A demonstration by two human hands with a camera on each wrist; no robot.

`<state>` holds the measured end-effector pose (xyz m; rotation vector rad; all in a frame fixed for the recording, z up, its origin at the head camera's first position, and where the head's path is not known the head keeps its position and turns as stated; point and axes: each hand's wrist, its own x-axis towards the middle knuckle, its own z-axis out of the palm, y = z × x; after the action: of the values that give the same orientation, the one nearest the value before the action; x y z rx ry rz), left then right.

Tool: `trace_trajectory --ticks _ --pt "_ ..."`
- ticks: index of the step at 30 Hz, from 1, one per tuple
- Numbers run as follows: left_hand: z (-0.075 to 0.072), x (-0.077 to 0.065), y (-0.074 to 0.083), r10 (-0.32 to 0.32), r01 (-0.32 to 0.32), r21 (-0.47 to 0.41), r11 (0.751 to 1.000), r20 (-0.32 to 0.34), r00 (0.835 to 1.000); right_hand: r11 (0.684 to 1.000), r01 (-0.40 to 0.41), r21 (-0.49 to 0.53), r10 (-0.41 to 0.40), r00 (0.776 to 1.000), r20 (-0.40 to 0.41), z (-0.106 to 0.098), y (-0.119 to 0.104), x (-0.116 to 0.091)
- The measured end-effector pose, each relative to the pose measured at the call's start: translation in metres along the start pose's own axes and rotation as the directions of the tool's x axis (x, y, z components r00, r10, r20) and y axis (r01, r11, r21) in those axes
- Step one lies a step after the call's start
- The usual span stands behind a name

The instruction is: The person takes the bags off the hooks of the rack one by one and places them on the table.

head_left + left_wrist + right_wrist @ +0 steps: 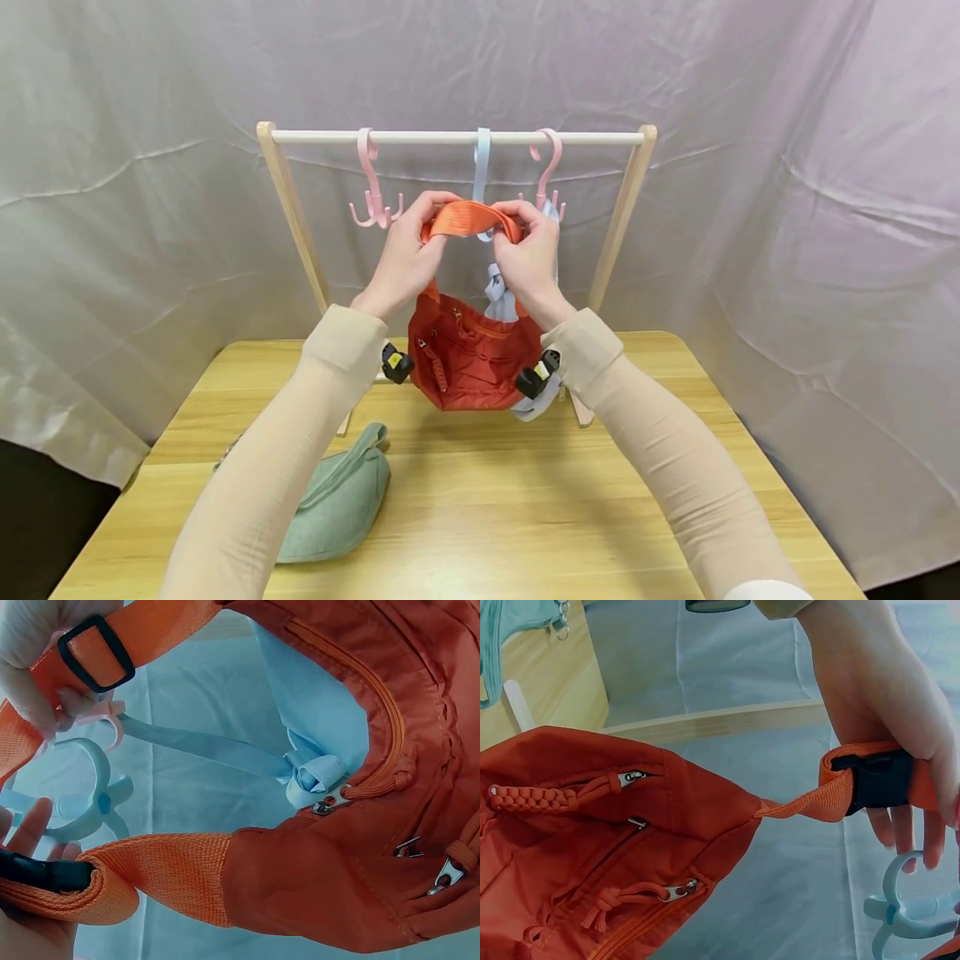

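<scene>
A red-orange bag (480,358) with zipped pockets hangs from its orange strap (467,218), just before the rack. My left hand (412,250) grips the strap at a black buckle (885,780), thumb in front. On the other side, my right hand (528,250) pinches the strap near a black slider (97,652). Between the hands the strap arches upward, overlapping the light-blue hook (482,162) behind it. In the left wrist view the blue hook's prongs (101,799) appear beyond the strap, between both hands.
A white rod (435,137) on wooden legs also carries a left pink hook (372,187) and a right pink hook (551,162). From the right one hangs a pale-blue bag (498,292), partly hidden. A green bag (337,504) lies on the wooden table (480,517), front left.
</scene>
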<state>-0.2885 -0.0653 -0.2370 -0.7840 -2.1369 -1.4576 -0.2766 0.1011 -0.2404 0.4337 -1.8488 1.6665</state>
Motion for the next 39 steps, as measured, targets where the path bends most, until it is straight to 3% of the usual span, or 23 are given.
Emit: trace_trajectory --ticks 13,22,39 --pt "0.0 -0.006 -0.002 -0.026 0.026 0.045 0.999 0.01 1.0 0.999 -0.029 -0.027 0.029 1.0 0.007 -0.001 0.007 -0.004" --pt "-0.005 -0.012 -0.005 -0.034 0.034 0.065 0.997 -0.012 0.999 0.998 -0.046 -0.043 0.051 0.989 0.137 -0.007 0.01 -0.012" --pt "-0.011 -0.017 0.014 0.002 -0.003 -0.03 1.0 -0.028 1.0 0.984 -0.046 -0.17 0.11 0.914 0.391 -0.02 0.021 -0.043"
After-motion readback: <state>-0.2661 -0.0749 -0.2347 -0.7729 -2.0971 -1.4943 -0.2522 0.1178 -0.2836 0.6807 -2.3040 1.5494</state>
